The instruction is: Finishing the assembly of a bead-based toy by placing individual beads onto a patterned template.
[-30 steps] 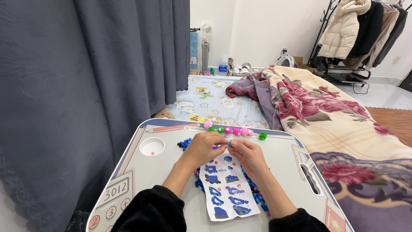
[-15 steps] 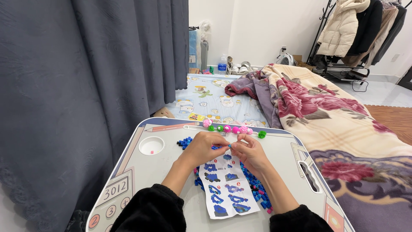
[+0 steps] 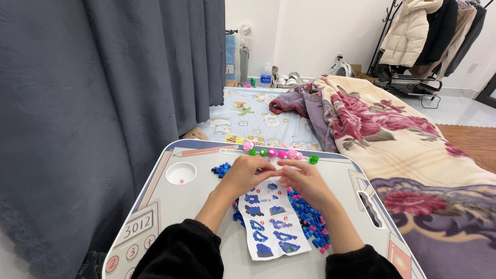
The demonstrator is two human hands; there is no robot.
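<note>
So the lap table (image 3: 330, 258) sits over the bed, curtain (image 3: 103, 103) on its left and blanket (image 3: 413, 139) on its right. The instruction sheet (image 3: 271, 222) lies mid-table with bricks (image 3: 310, 217) just right of it, both hands (image 3: 248, 173) (image 3: 305, 181) meeting above its far end. Behind them a row of flowers (image 3: 281, 153) lines the far edge, and the cup hole (image 3: 181, 173) is off to the left.

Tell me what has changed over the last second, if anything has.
Very little. The left hand and right hand stay together above the instruction sheet, fingertips meeting over something too small to make out; they have barely shifted. The blue bricks, the row of pink and green pieces and the lap desk are as before.
</note>
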